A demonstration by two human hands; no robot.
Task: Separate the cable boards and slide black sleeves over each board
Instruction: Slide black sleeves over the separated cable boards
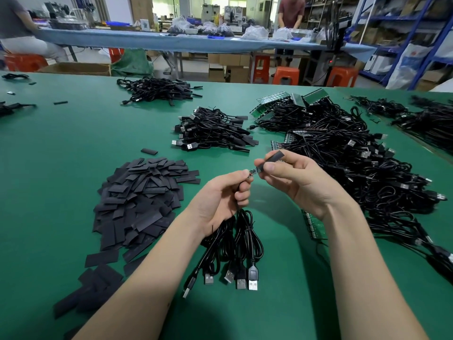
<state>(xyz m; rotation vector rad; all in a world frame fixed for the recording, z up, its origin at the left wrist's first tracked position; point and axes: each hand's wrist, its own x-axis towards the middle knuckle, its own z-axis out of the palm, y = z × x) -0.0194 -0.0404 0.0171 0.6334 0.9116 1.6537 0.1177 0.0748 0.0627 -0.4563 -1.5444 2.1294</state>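
Bundled USB cables (235,246) hang from the left hand (220,197), whose fingertips pinch a small cable board (253,172) above the green desk (73,143). Just right of it, the right hand (289,177) pinches a black sleeve (272,159), its near end touching the board's tip. Loose sleeves (144,200) lie heaped at left; sleeved cables (213,130) sit farther off, unseparated boards with cables (343,153) at right.

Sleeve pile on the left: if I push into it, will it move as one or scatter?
Probably scatters: the sleeve pile is loose flat pieces lying every way, with strays already on the table. They look thin and light, so likely to slide.
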